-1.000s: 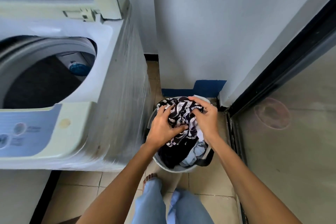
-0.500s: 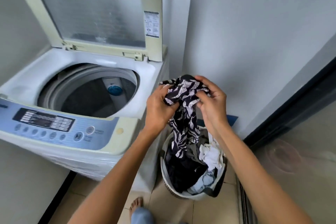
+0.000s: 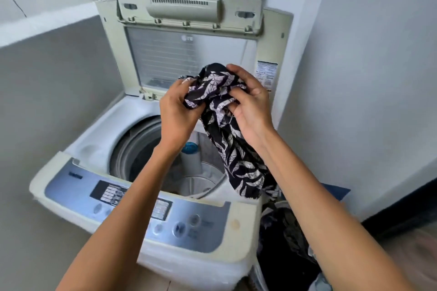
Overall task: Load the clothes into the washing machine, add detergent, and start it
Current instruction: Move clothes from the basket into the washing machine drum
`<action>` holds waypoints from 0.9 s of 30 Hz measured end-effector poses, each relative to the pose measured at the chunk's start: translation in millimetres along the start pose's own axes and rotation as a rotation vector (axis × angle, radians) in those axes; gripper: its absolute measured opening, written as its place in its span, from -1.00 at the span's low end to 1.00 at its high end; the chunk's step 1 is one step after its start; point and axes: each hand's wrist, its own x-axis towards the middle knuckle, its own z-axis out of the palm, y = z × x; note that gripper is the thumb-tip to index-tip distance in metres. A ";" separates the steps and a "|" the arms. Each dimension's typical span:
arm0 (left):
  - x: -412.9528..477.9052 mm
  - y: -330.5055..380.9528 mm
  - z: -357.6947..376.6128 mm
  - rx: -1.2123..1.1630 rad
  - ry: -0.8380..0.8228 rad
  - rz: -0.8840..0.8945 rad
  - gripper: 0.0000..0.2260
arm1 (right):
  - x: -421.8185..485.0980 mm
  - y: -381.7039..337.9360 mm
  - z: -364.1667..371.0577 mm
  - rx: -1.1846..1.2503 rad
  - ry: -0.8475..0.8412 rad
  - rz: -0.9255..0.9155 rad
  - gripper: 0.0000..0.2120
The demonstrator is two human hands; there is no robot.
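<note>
Now my left hand [image 3: 176, 111] and right hand [image 3: 250, 104] both grip the black-and-white leaf-print garment [image 3: 227, 130]. It hangs above the washing machine's [image 3: 99, 139] open drum [image 3: 151, 160], lid [image 3: 189, 54] upright.

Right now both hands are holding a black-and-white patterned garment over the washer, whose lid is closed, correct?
Not quite: the lid stands open, as the head view shows. The left hand and right hand do hold the patterned garment over the washer.
</note>
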 end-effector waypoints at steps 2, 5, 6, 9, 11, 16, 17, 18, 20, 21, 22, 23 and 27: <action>13.8 -27.3 -10.2 0.031 -0.030 0.003 -0.75 | 18.0 21.6 12.1 0.024 0.006 0.028 -0.59; 26.4 -66.8 -18.4 0.103 -0.098 0.032 -0.71 | 39.3 50.8 20.6 0.019 0.032 0.083 -0.59; 29.4 -81.8 -20.0 0.121 -0.129 0.039 -0.71 | 45.2 60.7 23.9 0.016 0.048 0.103 -0.59; 27.8 -115.4 -21.4 0.173 -0.224 0.014 -0.67 | 52.7 83.1 26.0 -0.036 0.088 0.186 -0.59; 23.3 -140.3 -22.8 0.168 -0.287 -0.022 -0.64 | 57.2 102.3 25.8 -0.105 0.110 0.256 -0.59; 5.7 -201.4 -21.7 0.285 -0.571 -0.167 -0.48 | 71.5 145.1 11.9 -0.372 0.068 0.475 -0.55; 0.7 -213.7 -21.5 0.316 -0.680 -0.221 -0.37 | 73.0 151.8 8.2 -0.476 0.046 0.539 -0.53; -4.6 -223.4 -21.5 0.341 -0.782 -0.276 -0.27 | 72.7 156.9 4.5 -0.584 0.026 0.593 -0.53; -14.9 -238.4 -20.8 0.371 -0.883 -0.325 -0.17 | 71.1 167.6 -2.6 -0.732 0.009 0.639 -0.54; -18.7 -242.1 -19.7 0.374 -0.890 -0.317 -0.17 | 70.5 172.2 -6.4 -0.766 0.011 0.632 -0.55; -22.1 -243.7 -18.6 0.370 -0.890 -0.307 -0.20 | 69.5 176.1 -9.4 -0.786 0.016 0.626 -0.56; -24.6 -243.8 -17.4 0.365 -0.896 -0.301 -0.22 | 68.2 179.0 -12.0 -0.805 0.010 0.624 -0.57; -31.4 -236.1 -12.4 0.347 -0.942 -0.292 -0.26 | 60.5 183.8 -20.2 -0.904 -0.055 0.586 -0.57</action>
